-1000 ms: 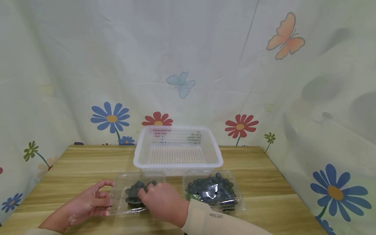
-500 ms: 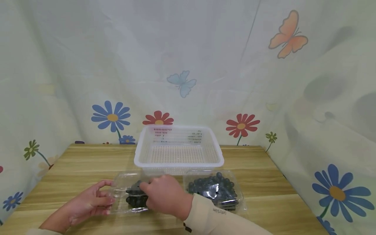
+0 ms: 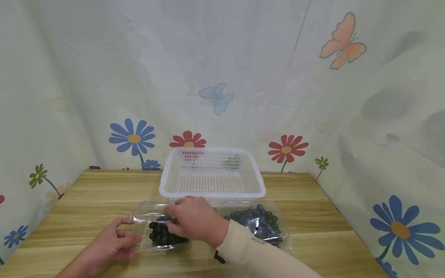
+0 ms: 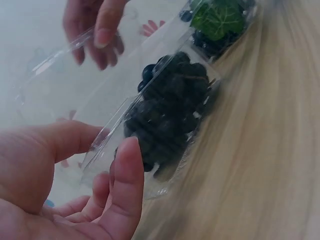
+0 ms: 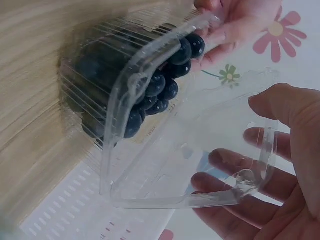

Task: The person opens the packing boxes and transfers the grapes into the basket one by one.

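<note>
My left hand [image 3: 112,245] pinches the left end of a clear plastic clamshell box [image 4: 112,120] between thumb and fingers. Dark grapes [image 3: 161,233] fill the box, whose lid [image 5: 150,202] stands raised from the base. In the right wrist view, my right hand [image 5: 280,175] holds the lid's edge, the thumb on one side and the fingers showing through the plastic on the other. Right of this box rests a second clear box [image 3: 284,229] of dark grapes, partly hidden behind the right sleeve. A green leaf [image 4: 217,20] lies in it.
Behind the boxes stands a white perforated plastic basket [image 3: 212,195] with nothing visible in it. The wooden table [image 3: 104,193] is bounded by a flower-print curtain [image 3: 222,116] at the back and sides.
My right hand has risen and moved slightly away from me, uncovering more grapes in the left box. My left hand has shifted slightly at the box's left end. The second box and basket stay put.
</note>
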